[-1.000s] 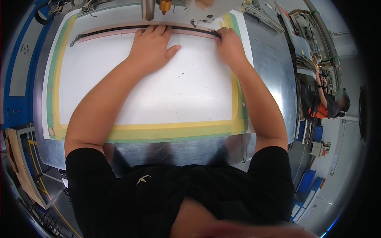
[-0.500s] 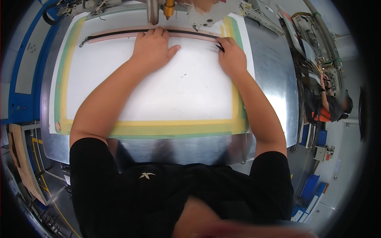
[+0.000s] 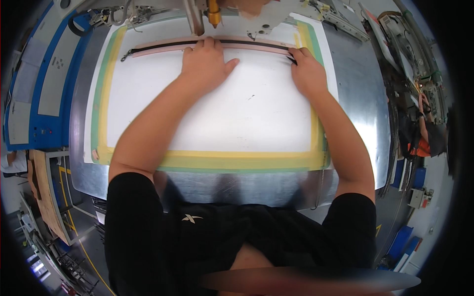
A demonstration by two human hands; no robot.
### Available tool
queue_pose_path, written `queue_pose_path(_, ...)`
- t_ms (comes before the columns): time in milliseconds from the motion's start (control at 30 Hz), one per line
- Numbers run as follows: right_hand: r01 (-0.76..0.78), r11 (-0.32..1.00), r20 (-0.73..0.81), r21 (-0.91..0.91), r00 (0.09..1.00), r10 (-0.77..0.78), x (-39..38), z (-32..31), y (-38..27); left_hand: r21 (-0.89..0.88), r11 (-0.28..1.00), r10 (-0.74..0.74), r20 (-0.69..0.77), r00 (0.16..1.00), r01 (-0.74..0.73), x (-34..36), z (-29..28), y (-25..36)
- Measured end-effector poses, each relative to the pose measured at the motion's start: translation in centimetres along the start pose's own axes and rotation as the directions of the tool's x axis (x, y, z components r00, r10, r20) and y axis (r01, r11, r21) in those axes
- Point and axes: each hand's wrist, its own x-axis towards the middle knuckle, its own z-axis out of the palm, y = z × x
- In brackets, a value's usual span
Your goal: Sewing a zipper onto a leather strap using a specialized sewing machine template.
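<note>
A long black zipper on a pink strip [image 3: 158, 47] lies along the far side of a white board [image 3: 222, 113] edged with yellow and green tape. My left hand [image 3: 205, 66] rests flat on the board, fingertips pressing the strip near its middle. My right hand [image 3: 307, 71] presses the strip's right end with its fingers. Just beyond my left hand stands a machine head with an orange tip [image 3: 213, 15].
The board lies on a shiny metal table [image 3: 355, 108]. A blue control panel [image 3: 34, 89] stands at the left. Cables and metal parts [image 3: 410, 54] run along the right, where another person [image 3: 427, 128] is partly in view. A wooden stand [image 3: 42, 197] is at lower left.
The view has shifted, so the board and strip sit lower in the frame. Both hands stay pressed on the strip in about the same places.
</note>
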Motion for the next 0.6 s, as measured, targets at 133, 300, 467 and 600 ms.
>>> queue_pose_path(133,-0.002,1.000,0.011,-0.009,1.000,0.002,-0.2,-0.8,1.2,-0.007,1.000,0.017,-0.013,1.000,-0.017,-0.8,0.1,0.5)
queue_pose_path(300,-0.021,0.999,-0.019,-0.040,1.000,0.020,-0.7,-1.2,3.4,-0.018,1.000,-0.012,0.003,1.000,0.012,-2.3,-0.4,-4.8)
queue_pose_path(467,-0.057,0.996,-0.051,-0.073,0.997,0.053,-0.9,-1.0,4.2,0.033,0.998,-0.051,-0.025,0.998,0.051,-4.7,-0.9,-12.0)
queue_pose_path(600,-0.085,0.991,-0.096,-0.108,0.993,0.074,-0.6,-0.9,6.4,0.031,0.999,0.027,-0.069,0.997,-0.025,-4.9,-0.8,-12.3)
